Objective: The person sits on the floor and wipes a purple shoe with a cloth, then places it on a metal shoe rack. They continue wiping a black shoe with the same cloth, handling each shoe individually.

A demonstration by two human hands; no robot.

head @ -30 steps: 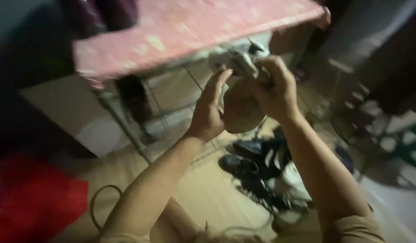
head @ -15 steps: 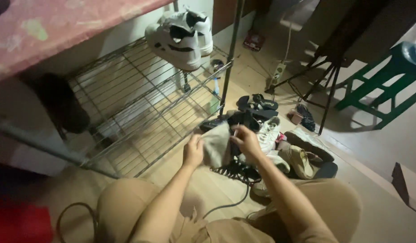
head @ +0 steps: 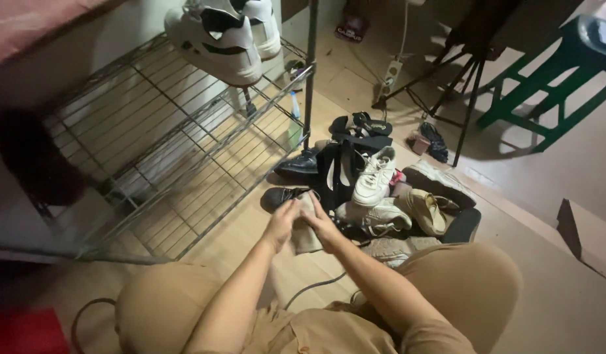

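Observation:
My left hand (head: 281,223) and my right hand (head: 324,225) are pressed together around a small grey cloth (head: 305,235), low above the wooden floor in front of my knees. Just beyond my hands lies a heap of shoes (head: 375,190): black ones, white sneakers and a beige one. A pair of white sneakers with black trim (head: 221,34) rests on the upper level of a wire shoe rack (head: 165,164) to the left.
A green plastic stool (head: 552,78) stands at the upper right, with dark stand legs (head: 460,98) and a power strip (head: 389,73) next to it. A cardboard piece (head: 588,239) lies at the right. A cable (head: 309,288) runs across the floor between my knees.
A second ago my hands were lifted with a white sneaker near the rack's top. Now they are down by the shoe heap, closed on the grey cloth, and the sneakers sit on the rack.

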